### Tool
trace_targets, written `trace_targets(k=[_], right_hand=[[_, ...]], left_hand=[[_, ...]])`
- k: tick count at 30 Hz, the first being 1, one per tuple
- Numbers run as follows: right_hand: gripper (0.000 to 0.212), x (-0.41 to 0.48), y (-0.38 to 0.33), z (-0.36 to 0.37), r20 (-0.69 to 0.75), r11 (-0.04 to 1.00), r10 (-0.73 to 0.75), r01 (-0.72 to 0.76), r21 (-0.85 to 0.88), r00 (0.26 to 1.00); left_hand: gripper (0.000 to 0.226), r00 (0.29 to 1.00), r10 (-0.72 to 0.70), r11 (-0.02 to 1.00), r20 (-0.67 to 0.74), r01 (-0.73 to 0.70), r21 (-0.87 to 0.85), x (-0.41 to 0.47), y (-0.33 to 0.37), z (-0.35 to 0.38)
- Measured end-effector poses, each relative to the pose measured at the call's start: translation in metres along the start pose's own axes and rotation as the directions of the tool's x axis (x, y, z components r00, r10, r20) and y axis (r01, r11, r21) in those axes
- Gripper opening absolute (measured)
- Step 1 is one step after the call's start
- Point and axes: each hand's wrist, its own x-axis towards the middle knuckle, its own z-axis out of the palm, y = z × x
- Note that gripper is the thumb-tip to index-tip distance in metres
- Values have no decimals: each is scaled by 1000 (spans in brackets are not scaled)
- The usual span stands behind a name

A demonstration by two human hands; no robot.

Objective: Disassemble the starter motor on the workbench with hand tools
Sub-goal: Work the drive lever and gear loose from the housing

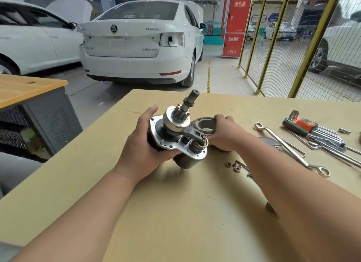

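The starter motor [176,136] is held just above the cardboard-covered workbench [136,203], its pinion gear and splined shaft pointing up and away from me. My left hand [142,142] grips the dark motor body from the left, thumb under the silver plate. My right hand [222,132] holds the grey nose housing [205,124], which sits off the shaft just right of the motor. The shift fork and solenoid plunger spring show at the motor's near right.
A long ring spanner [289,148] lies to the right. A set of hex keys [312,130] in a green and orange holder lies beyond it. Loose nuts [234,166] and bolts sit under my right forearm. White cars stand beyond the bench; a yellow mesh fence is at right.
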Motion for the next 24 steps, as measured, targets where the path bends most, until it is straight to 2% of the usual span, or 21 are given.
trace_targets(k=[2, 4, 6, 8, 10, 12, 16, 19, 24], right_hand=[[76, -9, 0, -4, -13, 997, -73, 73, 29, 997], [62, -26, -2, -16, -140, 974, -190, 204, 99, 972], [45, -50, -4, -28, -216, 903, -311, 358, 236, 926], [31, -79, -9, -38, -143, 810, -436, 457, 368, 889], [18, -100, -16, -36, -81, 781, -496, 485, 393, 864], [11, -104, -21, -25, -151, 801, -494, 516, 304, 856], [20, -95, -29, -8, -322, 844, -396, 479, 241, 860], [16, -89, -26, -10, -352, 822, -369, 479, 308, 860], [12, -90, -23, -9, -368, 728, -317, 473, 495, 874]], left_hand=[[95, 1000, 11, 1000, 7, -11, -2, 1, -1, 0], [94, 1000, 22, 1000, 16, -22, 3, 1, -2, 0], [96, 999, 34, 999, 17, -34, 14, 2, -3, 1], [98, 999, 26, 999, 24, -27, 25, 3, -4, 1], [100, 999, 15, 999, 50, -17, 30, 5, -4, 0], [99, 998, -4, 999, 68, 1, 35, 8, -4, 0], [95, 996, -49, 999, 69, 47, 27, 11, 1, 1], [95, 995, -77, 997, 56, 76, 8, 11, 4, 3], [95, 993, -101, 994, 52, 104, -44, 10, 10, 7]])
